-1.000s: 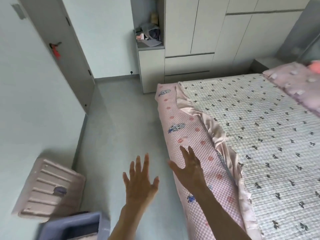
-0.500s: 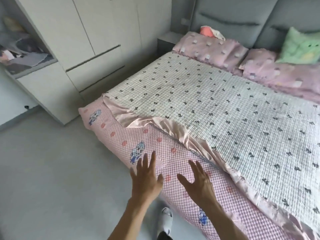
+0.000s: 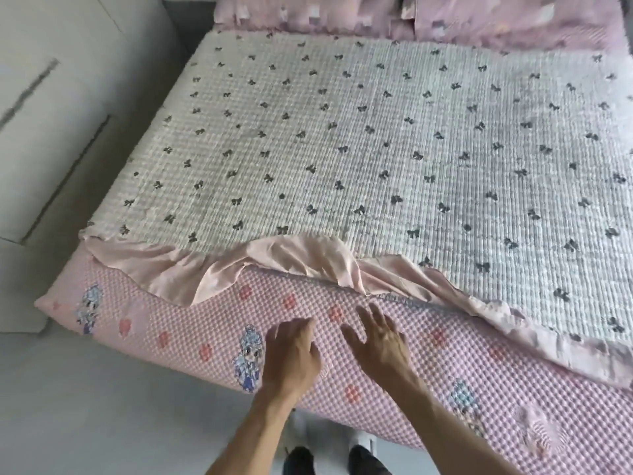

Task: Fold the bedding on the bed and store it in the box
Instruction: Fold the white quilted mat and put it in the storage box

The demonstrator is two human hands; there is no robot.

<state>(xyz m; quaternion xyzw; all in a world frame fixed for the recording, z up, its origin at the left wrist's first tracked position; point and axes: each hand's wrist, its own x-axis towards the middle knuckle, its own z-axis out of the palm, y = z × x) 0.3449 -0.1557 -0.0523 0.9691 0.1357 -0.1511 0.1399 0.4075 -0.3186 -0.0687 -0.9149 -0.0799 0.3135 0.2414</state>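
A white quilted blanket (image 3: 359, 142) with small dark bows lies spread over the bed, its peach satin border (image 3: 274, 258) rumpled along the near edge. Under it a pink bubble-textured sheet (image 3: 191, 323) with cartoon figures covers the foot of the bed. My left hand (image 3: 291, 358) hovers over the pink sheet, fingers loosely curled, holding nothing. My right hand (image 3: 380, 341) reaches forward beside it with spread fingers, just short of the satin border. No box is in view.
Pink pillows (image 3: 445, 18) line the head of the bed. A white cabinet (image 3: 61, 108) with drawers stands close to the bed's left side. Grey floor (image 3: 102, 406) lies at the near left, and my shoes (image 3: 329, 457) stand at the bed's foot.
My view has swung from the floor and door to face the bed squarely. Both hands have moved from beside the mattress edge to over the pink sheet, closer to the satin border.
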